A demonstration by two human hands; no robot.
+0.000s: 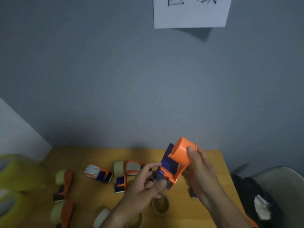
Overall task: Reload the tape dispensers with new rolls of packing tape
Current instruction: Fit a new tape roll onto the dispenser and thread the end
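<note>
I hold an orange and blue tape dispenser (176, 159) up over the wooden table (205, 163); its orange drum carries no roll. My right hand (199, 175) grips the drum from the right, thumb on its rim. My left hand (146, 183) pinches the dispenser's grey front end between thumb and fingers. A bare cardboard core (160, 205) lies on the table under my hands. A pale tape roll (101, 218) lies at the lower edge by my left forearm.
Several other orange and blue dispensers with rolls lie on the table, for example at left (64, 183), at centre left (98, 173) and centre (126, 171). A yellow-green pack of rolls (14, 181) sits at far left. A grey chair with dark cloth (269, 195) stands right.
</note>
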